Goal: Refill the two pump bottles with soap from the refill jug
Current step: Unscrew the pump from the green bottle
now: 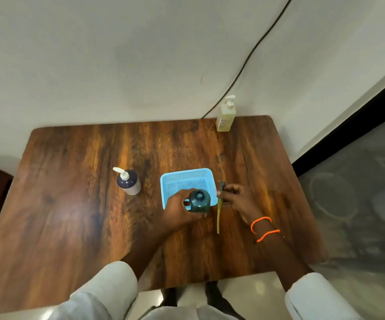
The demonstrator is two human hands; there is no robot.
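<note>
Head view. The left hand (pixel 179 210) grips the dark green pump bottle (pixel 200 201) by its body, steadying it upright at the near edge of the blue basket (pixel 188 181), presumably to catch drips. Its neck is open and points up at the camera. The right hand (pixel 237 198) pinches the removed pump head (pixel 221 186), whose yellow-green dip tube (pixel 218 218) hangs just right of the bottle, long axis running toward the viewer. A second, dark blue pump bottle (pixel 129 182) stands capped well to the left on the wooden table (pixel 71 204). A clear bottle of yellowish soap (pixel 226 116), its pump fitted, stands at the far edge; no refill jug is visible.
</note>
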